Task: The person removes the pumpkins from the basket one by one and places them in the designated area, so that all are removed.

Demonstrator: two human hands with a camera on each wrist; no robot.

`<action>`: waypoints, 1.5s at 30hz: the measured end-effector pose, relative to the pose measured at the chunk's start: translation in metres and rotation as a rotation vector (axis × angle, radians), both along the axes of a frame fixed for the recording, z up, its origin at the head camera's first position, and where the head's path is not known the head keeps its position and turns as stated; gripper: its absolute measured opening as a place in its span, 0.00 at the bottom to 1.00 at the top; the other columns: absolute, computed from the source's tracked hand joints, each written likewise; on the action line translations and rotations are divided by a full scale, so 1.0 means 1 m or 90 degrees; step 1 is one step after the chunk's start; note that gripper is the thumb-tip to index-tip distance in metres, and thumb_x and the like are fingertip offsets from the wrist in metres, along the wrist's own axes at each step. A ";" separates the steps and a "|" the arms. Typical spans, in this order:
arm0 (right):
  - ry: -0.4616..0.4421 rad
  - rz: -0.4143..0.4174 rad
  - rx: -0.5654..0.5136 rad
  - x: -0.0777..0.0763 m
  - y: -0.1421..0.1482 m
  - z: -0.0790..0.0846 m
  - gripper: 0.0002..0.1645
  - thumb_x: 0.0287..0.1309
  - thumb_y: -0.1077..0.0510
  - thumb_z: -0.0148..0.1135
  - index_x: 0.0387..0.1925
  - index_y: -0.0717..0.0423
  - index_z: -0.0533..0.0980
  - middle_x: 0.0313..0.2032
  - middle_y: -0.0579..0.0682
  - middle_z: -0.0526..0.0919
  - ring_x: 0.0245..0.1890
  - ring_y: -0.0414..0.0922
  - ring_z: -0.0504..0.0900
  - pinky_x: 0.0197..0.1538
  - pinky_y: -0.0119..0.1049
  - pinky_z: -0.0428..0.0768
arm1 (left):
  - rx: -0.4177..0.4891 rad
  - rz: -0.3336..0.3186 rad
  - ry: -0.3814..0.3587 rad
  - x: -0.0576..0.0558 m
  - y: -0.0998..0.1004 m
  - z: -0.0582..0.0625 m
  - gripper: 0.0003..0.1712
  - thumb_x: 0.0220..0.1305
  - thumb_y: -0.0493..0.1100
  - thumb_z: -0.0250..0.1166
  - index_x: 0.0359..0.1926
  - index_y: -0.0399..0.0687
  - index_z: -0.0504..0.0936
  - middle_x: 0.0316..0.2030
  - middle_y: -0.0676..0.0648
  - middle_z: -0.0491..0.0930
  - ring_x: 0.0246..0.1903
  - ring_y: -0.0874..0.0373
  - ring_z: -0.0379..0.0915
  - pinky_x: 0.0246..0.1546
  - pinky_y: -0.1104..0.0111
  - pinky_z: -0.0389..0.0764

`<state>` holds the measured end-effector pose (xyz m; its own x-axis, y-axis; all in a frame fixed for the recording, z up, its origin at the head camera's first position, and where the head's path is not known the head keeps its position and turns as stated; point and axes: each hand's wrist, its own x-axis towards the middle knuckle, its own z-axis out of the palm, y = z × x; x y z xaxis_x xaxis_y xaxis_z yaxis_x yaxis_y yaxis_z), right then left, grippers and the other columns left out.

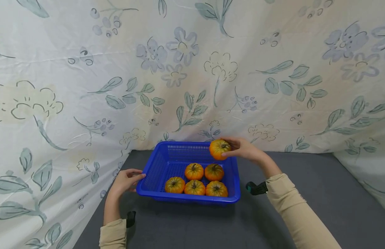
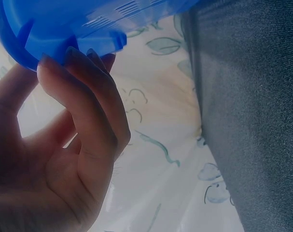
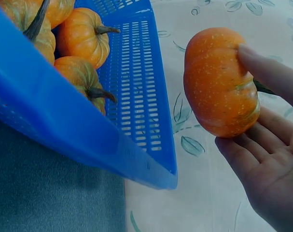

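A blue plastic basket stands on the dark table, with several small orange pumpkins grouped in its front and right part. At the basket's left side, my left hand holds the rim, thumb on top and fingers beneath; the left wrist view shows those curled fingers against the basket's edge. Above the back right corner, my right hand grips one more pumpkin between thumb and fingers. In the right wrist view that pumpkin is apart from the basket wall, its stem partly hidden by the thumb.
A dark grey cloth covers the table. Behind it and along the left hangs a white curtain with a flower and leaf print, close to the basket's back rim. Dark wrist straps sit by the beige sleeves.
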<state>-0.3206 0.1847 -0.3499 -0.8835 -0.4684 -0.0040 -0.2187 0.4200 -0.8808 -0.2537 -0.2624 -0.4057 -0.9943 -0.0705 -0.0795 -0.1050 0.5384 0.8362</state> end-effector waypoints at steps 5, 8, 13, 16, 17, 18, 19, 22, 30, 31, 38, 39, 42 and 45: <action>0.006 -0.013 -0.012 -0.001 0.008 -0.002 0.47 0.59 0.51 0.68 0.74 0.55 0.56 0.74 0.59 0.58 0.74 0.60 0.56 0.72 0.59 0.60 | 0.000 -0.001 -0.004 -0.001 -0.001 0.000 0.27 0.63 0.48 0.67 0.55 0.31 0.77 0.42 0.35 0.84 0.31 0.57 0.82 0.29 0.62 0.87; 0.010 -0.024 -0.018 -0.001 0.012 -0.004 0.47 0.59 0.51 0.68 0.74 0.54 0.56 0.74 0.59 0.58 0.74 0.60 0.55 0.72 0.60 0.61 | 0.003 -0.001 -0.008 -0.001 -0.001 0.000 0.27 0.63 0.48 0.67 0.55 0.31 0.77 0.42 0.35 0.84 0.31 0.58 0.81 0.29 0.62 0.87; 0.006 -0.045 -0.023 -0.001 0.019 -0.006 0.48 0.58 0.50 0.68 0.74 0.53 0.56 0.74 0.59 0.58 0.74 0.59 0.55 0.72 0.59 0.60 | 0.009 0.000 -0.011 -0.002 -0.001 0.000 0.27 0.63 0.47 0.66 0.56 0.31 0.77 0.42 0.35 0.84 0.30 0.58 0.80 0.31 0.60 0.87; 0.000 -0.049 -0.029 0.000 0.023 -0.007 0.47 0.59 0.50 0.67 0.75 0.53 0.55 0.74 0.59 0.57 0.75 0.59 0.54 0.73 0.60 0.59 | 0.008 0.001 -0.009 -0.002 -0.001 0.000 0.26 0.63 0.47 0.67 0.55 0.31 0.78 0.41 0.35 0.84 0.30 0.58 0.80 0.30 0.60 0.87; -0.002 -0.051 -0.030 0.000 0.025 -0.008 0.47 0.60 0.50 0.67 0.75 0.53 0.55 0.74 0.59 0.57 0.75 0.59 0.54 0.73 0.60 0.59 | 0.008 0.000 -0.009 -0.002 -0.001 -0.001 0.26 0.63 0.47 0.66 0.55 0.31 0.77 0.41 0.35 0.84 0.30 0.58 0.80 0.30 0.61 0.87; 0.000 -0.052 -0.031 0.000 0.027 -0.008 0.47 0.60 0.50 0.66 0.75 0.54 0.54 0.74 0.60 0.56 0.75 0.60 0.53 0.73 0.60 0.59 | 0.008 0.000 -0.009 -0.002 -0.001 -0.001 0.26 0.63 0.47 0.66 0.55 0.31 0.78 0.41 0.35 0.84 0.30 0.58 0.80 0.29 0.61 0.87; 0.001 -0.057 -0.032 0.001 0.029 -0.008 0.47 0.60 0.50 0.66 0.75 0.54 0.54 0.74 0.60 0.56 0.75 0.60 0.53 0.73 0.60 0.59 | 0.008 0.000 -0.009 -0.002 -0.001 -0.001 0.26 0.63 0.47 0.66 0.55 0.31 0.78 0.41 0.35 0.84 0.30 0.58 0.80 0.29 0.61 0.87; 0.005 -0.073 -0.026 0.001 0.035 -0.010 0.47 0.60 0.50 0.66 0.75 0.54 0.54 0.74 0.61 0.57 0.74 0.60 0.54 0.72 0.61 0.59 | 0.007 0.000 -0.009 -0.002 -0.001 -0.001 0.26 0.63 0.47 0.67 0.55 0.31 0.78 0.41 0.36 0.84 0.31 0.58 0.80 0.29 0.62 0.87; 0.011 -0.105 -0.017 0.000 0.048 -0.019 0.49 0.59 0.49 0.67 0.75 0.56 0.54 0.74 0.61 0.56 0.75 0.61 0.54 0.72 0.61 0.58 | -0.001 0.003 -0.009 -0.002 -0.002 -0.001 0.27 0.63 0.48 0.67 0.55 0.32 0.78 0.41 0.36 0.84 0.31 0.58 0.80 0.28 0.63 0.87; 0.010 -0.108 -0.017 -0.001 0.049 -0.020 0.49 0.59 0.49 0.67 0.75 0.56 0.54 0.74 0.62 0.56 0.74 0.61 0.54 0.72 0.61 0.58 | 0.000 0.004 -0.009 -0.002 -0.002 -0.001 0.27 0.63 0.48 0.67 0.55 0.32 0.78 0.41 0.36 0.84 0.31 0.58 0.80 0.28 0.63 0.87; 0.006 -0.131 -0.008 -0.002 0.058 -0.030 0.50 0.60 0.49 0.67 0.75 0.59 0.52 0.74 0.65 0.55 0.74 0.64 0.54 0.71 0.63 0.58 | -0.002 0.005 -0.008 -0.002 -0.001 -0.002 0.26 0.64 0.47 0.66 0.55 0.32 0.78 0.41 0.36 0.84 0.30 0.58 0.80 0.27 0.64 0.86; 0.002 -0.136 -0.006 -0.002 0.059 -0.031 0.50 0.60 0.48 0.67 0.75 0.58 0.52 0.74 0.65 0.55 0.74 0.64 0.53 0.71 0.63 0.58 | -0.002 0.006 -0.007 -0.002 -0.001 -0.002 0.26 0.64 0.47 0.66 0.55 0.32 0.78 0.41 0.36 0.84 0.30 0.58 0.80 0.27 0.64 0.86; -0.009 -0.146 -0.001 -0.003 0.063 -0.036 0.52 0.60 0.47 0.67 0.75 0.58 0.50 0.75 0.64 0.52 0.75 0.64 0.50 0.72 0.64 0.56 | 0.000 0.007 -0.007 -0.002 -0.001 -0.002 0.26 0.64 0.48 0.66 0.55 0.32 0.78 0.40 0.37 0.84 0.31 0.58 0.80 0.28 0.63 0.87; -0.017 -0.155 0.001 -0.004 0.067 -0.040 0.53 0.59 0.46 0.67 0.76 0.57 0.49 0.75 0.63 0.50 0.75 0.64 0.48 0.72 0.64 0.55 | -0.001 0.008 -0.007 -0.002 -0.001 -0.002 0.26 0.63 0.48 0.66 0.55 0.32 0.78 0.40 0.37 0.84 0.31 0.58 0.80 0.29 0.62 0.87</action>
<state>-0.3243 0.2517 -0.3901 -0.9699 -0.2415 -0.0299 -0.0869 0.4584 -0.8845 -0.2558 -0.2637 -0.4074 -0.9924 -0.0834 -0.0908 -0.1215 0.5377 0.8343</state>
